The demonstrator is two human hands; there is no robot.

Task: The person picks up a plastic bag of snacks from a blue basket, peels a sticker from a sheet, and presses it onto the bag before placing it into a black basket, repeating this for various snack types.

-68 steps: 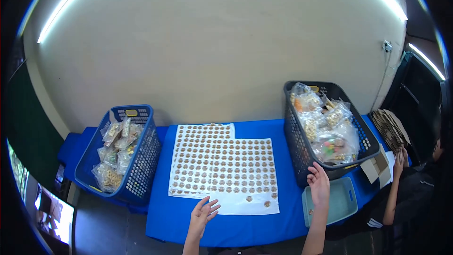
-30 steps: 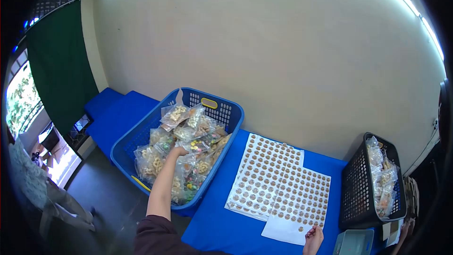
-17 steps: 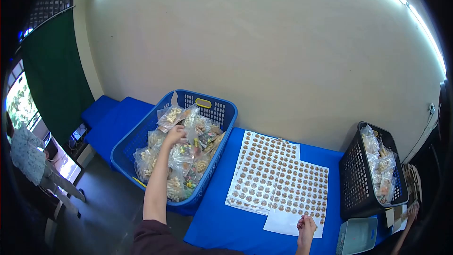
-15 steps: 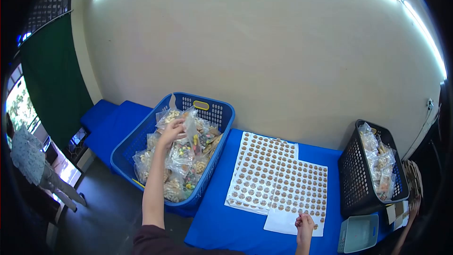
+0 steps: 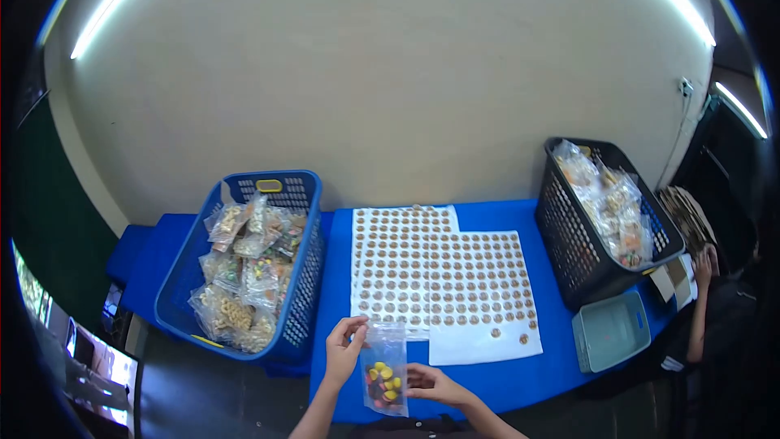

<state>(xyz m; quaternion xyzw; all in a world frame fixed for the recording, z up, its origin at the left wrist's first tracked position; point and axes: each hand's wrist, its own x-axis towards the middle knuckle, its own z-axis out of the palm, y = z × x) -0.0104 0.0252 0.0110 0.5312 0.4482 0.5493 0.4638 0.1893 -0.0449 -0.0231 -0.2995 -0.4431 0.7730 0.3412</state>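
Observation:
A clear zip bag point(image 5: 385, 370) with yellow, pink and dark pieces hangs upright between my hands, near the table's front edge. My left hand point(image 5: 346, 348) pinches its top left corner. My right hand point(image 5: 439, 384) is closed at the bag's right side, fingertips against the plastic. Just beyond the bag lie white sheets point(image 5: 479, 349) covered with rows of round brown stickers. To the left, a blue basket point(image 5: 301, 293) holds many filled clear bags point(image 5: 227, 309).
A black basket point(image 5: 569, 264) of filled bags stands at the right, with a grey-green tray point(image 5: 611, 332) in front of it. A co-worker's arm point(image 5: 697, 317) reaches in at the far right, beside cardboard. Blue cloth point(image 5: 512, 215) covers the table.
My left hand has left the blue basket and come to the front of the table with a bag. My right hand has moved left from the sheets to the bag. The view has turned right.

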